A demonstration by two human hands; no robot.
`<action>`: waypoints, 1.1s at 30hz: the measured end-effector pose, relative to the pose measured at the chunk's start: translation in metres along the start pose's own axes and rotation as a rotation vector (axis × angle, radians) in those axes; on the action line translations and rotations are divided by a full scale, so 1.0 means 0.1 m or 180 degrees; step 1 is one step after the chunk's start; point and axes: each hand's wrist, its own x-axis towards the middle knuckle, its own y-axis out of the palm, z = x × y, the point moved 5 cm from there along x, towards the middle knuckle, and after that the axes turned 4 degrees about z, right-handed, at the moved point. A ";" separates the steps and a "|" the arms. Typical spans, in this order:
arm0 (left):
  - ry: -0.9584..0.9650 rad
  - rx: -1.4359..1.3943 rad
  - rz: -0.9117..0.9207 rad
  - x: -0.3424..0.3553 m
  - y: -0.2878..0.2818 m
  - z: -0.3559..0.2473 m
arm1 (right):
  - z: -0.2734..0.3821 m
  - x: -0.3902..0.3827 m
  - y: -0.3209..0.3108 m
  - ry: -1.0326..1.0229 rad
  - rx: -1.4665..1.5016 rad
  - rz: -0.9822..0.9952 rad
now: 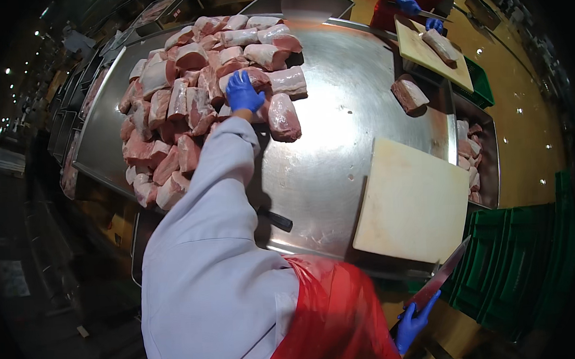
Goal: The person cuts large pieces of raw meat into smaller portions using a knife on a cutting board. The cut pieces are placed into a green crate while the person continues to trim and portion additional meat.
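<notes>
Nearby, the right hand (411, 328) is closed on a knife (439, 279), its bare blade reaching up beside the cutting board (412, 202) just beyond that grip; a careless swing could catch the board's corner. Well ahead and left of it, the left hand (244, 93) spreads over 1 meat piece (257, 79) in the pile; whether it clamps, I cannot tell. Slick meat might slip, and tugging could topple neighbours.

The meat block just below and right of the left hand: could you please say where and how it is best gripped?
Grip the meat block across its middle, probably best from above and the right: it lies lengthwise away from the person, with its right flank and near end free on the steel table, while its far end crowds the pile.
</notes>
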 end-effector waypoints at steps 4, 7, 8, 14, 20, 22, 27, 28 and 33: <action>0.0481 0.0390 0.2289 0.80 0.16 0.27 | 0.30 0.01 0.27 -0.0001 -0.0179 -0.0063; 0.0599 0.0099 0.2700 1.10 0.64 0.61 | 0.46 0.03 0.45 0.0006 -0.0316 0.0028; 0.0576 -0.0038 0.2775 1.16 0.68 0.66 | 0.50 0.04 0.50 0.0010 -0.0309 0.0068; 0.0809 -0.0718 0.2475 1.29 0.74 0.65 | 0.51 0.08 0.67 -0.0028 -0.0476 0.0244; 0.0496 -0.1496 0.2558 1.11 0.54 0.37 | 0.43 0.00 0.46 -0.0147 -0.0925 0.0127; 0.0348 -0.1898 0.2532 0.95 0.44 0.63 | 0.45 0.02 0.36 -0.0363 -0.0946 0.0138; 0.0419 -0.3941 0.3019 0.30 0.28 0.25 | 0.38 -0.09 0.05 -0.0437 -0.0789 0.0040; 0.0235 -0.4341 0.3021 0.04 0.04 -0.20 | 0.33 -0.14 -0.02 0.0033 -0.0444 0.0087; 0.1894 -0.4167 0.2087 -0.75 -0.56 -1.56 | 0.03 0.01 -0.27 -0.0648 -0.0396 0.0162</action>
